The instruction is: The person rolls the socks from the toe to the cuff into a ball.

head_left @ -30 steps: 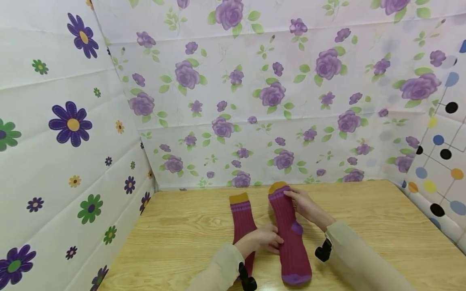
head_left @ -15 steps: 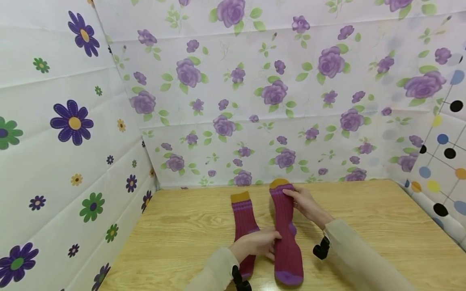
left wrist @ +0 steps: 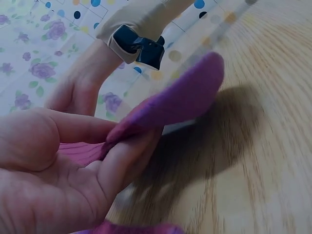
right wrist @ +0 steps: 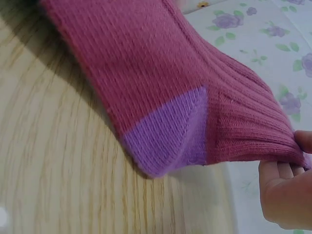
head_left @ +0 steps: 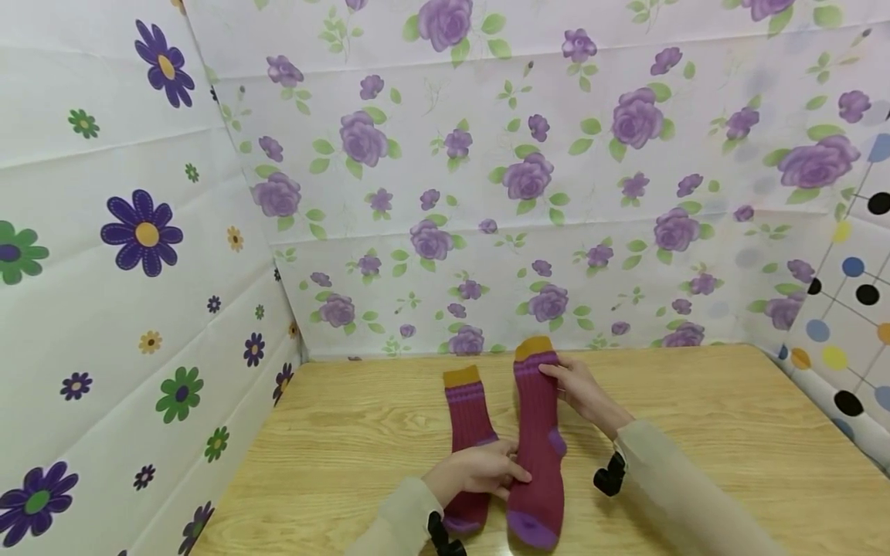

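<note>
A maroon sock (head_left: 538,455) with a mustard cuff and purple heel and toe is held between both hands. My left hand (head_left: 476,469) pinches its edge near the foot, thumb on top and fingers beneath, as the left wrist view shows. With thumb and fingers my right hand (head_left: 579,388) grips the same sock just below the cuff. In the left wrist view the purple toe (left wrist: 195,92) stands raised over the wood, casting a shadow. A matching sock (head_left: 467,413) lies flat to the left, partly hidden under my left hand and forearm.
The wooden table (head_left: 348,448) reaches back to a white curtain (head_left: 431,193) with purple roses. Another flowered sheet (head_left: 90,309) borders the left side, and a dotted one (head_left: 841,309) the right. Black cameras sit on both wrists.
The held sock's toe end has swung left, nearer the other sock, and the cuff has risen a little. My left hand has shifted slightly left and down; the right keeps its grip.
</note>
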{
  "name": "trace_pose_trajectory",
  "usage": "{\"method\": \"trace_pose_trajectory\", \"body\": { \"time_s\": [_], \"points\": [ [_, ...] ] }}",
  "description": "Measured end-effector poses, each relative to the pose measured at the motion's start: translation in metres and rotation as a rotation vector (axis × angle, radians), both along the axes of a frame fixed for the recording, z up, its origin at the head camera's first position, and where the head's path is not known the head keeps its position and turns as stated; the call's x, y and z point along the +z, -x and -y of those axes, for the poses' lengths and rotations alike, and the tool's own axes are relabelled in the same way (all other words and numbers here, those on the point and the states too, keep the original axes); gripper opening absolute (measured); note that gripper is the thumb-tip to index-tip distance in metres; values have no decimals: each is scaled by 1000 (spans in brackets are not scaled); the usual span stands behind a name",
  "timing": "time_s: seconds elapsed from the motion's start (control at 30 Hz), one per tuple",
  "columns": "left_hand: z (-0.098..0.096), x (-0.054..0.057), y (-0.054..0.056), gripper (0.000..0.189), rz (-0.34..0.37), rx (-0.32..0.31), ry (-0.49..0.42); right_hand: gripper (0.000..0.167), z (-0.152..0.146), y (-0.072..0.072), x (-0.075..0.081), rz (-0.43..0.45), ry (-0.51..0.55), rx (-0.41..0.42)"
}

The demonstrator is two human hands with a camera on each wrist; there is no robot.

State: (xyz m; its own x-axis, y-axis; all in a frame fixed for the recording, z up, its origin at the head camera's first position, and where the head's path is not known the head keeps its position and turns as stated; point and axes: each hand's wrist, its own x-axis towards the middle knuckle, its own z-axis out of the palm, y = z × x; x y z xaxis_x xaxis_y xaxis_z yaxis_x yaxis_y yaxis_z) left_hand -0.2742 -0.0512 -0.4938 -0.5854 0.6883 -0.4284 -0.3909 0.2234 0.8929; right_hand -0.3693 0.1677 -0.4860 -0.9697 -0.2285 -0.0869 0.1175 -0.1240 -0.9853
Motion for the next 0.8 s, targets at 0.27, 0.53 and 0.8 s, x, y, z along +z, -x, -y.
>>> {"method": "trace_pose_trajectory", "body": {
  "time_s": [0.27, 0.53, 0.8],
  "points": [
    [17, 1, 0, 70, -26, -22, 58, 56, 11, 3, -3, 0, 16, 27],
    [35, 5, 1, 49, -11, -90, 30, 50, 21, 5, -5, 4, 5, 19],
    [51, 8, 3, 69, -2, -149, 15, 49, 30, 5, -5, 6, 16, 57]
  ]
}}
